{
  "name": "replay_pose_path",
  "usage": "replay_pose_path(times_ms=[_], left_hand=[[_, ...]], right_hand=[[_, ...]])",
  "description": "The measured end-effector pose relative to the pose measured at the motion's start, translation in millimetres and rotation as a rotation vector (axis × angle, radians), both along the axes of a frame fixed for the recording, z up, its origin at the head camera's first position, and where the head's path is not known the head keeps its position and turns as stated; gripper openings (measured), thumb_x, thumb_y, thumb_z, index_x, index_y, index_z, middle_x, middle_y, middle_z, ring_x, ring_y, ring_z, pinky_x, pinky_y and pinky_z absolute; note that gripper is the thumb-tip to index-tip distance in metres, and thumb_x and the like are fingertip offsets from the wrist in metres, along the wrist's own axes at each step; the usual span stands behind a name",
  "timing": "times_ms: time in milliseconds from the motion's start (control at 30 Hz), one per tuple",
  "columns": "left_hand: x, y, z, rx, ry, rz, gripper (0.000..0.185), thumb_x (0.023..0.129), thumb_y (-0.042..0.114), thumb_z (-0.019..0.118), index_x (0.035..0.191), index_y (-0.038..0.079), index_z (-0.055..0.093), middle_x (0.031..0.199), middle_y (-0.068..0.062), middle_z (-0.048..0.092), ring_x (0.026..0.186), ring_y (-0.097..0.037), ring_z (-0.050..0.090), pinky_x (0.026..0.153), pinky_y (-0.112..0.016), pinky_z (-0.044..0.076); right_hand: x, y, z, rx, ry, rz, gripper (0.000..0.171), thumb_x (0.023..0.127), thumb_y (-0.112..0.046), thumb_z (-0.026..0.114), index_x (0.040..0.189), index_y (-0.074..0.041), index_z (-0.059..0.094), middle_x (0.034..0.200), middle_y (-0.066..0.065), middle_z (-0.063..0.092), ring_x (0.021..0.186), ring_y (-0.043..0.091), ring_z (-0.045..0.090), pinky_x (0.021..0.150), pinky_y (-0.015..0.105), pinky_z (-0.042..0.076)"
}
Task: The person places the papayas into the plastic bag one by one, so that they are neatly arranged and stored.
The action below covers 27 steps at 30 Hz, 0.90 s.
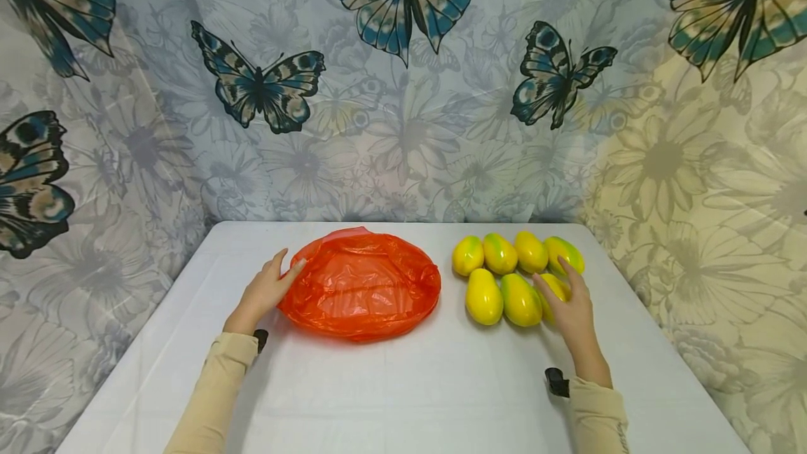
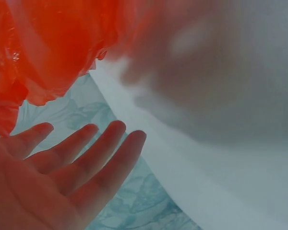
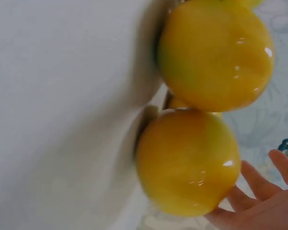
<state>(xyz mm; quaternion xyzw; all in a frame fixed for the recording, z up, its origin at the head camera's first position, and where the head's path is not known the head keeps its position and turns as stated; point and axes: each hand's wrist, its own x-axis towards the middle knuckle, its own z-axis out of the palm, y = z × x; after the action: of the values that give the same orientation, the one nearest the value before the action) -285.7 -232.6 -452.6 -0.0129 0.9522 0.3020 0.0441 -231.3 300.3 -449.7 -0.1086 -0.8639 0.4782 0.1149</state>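
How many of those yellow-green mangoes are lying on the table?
7 mangoes: four in the back row, three in front, right of the orange plastic bag. The right hand covers part of the seventh; more could be hidden.

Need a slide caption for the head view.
Left hand touches orange bag; right hand rests on mangoes.

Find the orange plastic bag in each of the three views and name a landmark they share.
Head view: the orange plastic bag lies left of centre on the white table, the left hand at its left edge.
Left wrist view: it fills the upper left corner, above the fingers.
Right wrist view: not in it.
Shared landmark: the white table.
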Motion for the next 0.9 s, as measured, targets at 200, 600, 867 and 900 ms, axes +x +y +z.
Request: replay_pose_path(times_ms=[200,600,867,900], left_hand=[[0.9,-1,-4.0,0.043,-0.006,-0.002,0.090,0.097,0.068,0.030,0.156,0.004,0.010,0.155,-0.032,0.024,0.139,-0.052,0.030,0.111,-0.066,0.026],[-2.0,-4,-11.6,0.108,-0.040,-0.001,0.091,0.096,0.070,0.028,0.157,0.005,0.006,0.156,-0.033,0.019,0.142,-0.051,0.025,0.113,-0.065,0.022],[-0.7,-3,-12.1,0.151,-0.041,0.002,0.090,0.096,0.068,0.029,0.157,0.006,0.006,0.156,-0.032,0.021,0.142,-0.051,0.026,0.113,-0.066,0.022],[-0.4,-3,-12.1,0.153,-0.042,0.003,0.090,0.097,0.068,0.029,0.157,0.006,0.005,0.156,-0.032,0.021,0.141,-0.051,0.026,0.113,-0.066,0.022]], right_hand=[[2.3,5,-9.5,-0.041,-0.035,-0.050,0.080,0.094,-0.049,0.058,0.157,-0.019,0.018,0.165,0.015,0.010,0.151,0.039,0.007,0.120,0.060,0.010],[3.0,16,-21.4,-0.113,-0.021,-0.069,0.076,0.096,-0.041,0.059,0.156,-0.016,0.022,0.163,0.017,0.016,0.147,0.043,0.020,0.119,0.055,0.020],[2.5,17,-24.4,-0.122,-0.034,-0.076,0.076,0.096,-0.039,0.060,0.156,-0.015,0.022,0.162,0.019,0.020,0.148,0.041,0.021,0.120,0.053,0.019],[2.4,18,-24.8,-0.119,-0.042,-0.077,0.076,0.096,-0.040,0.059,0.157,-0.015,0.021,0.162,0.020,0.020,0.148,0.041,0.020,0.120,0.054,0.018]])
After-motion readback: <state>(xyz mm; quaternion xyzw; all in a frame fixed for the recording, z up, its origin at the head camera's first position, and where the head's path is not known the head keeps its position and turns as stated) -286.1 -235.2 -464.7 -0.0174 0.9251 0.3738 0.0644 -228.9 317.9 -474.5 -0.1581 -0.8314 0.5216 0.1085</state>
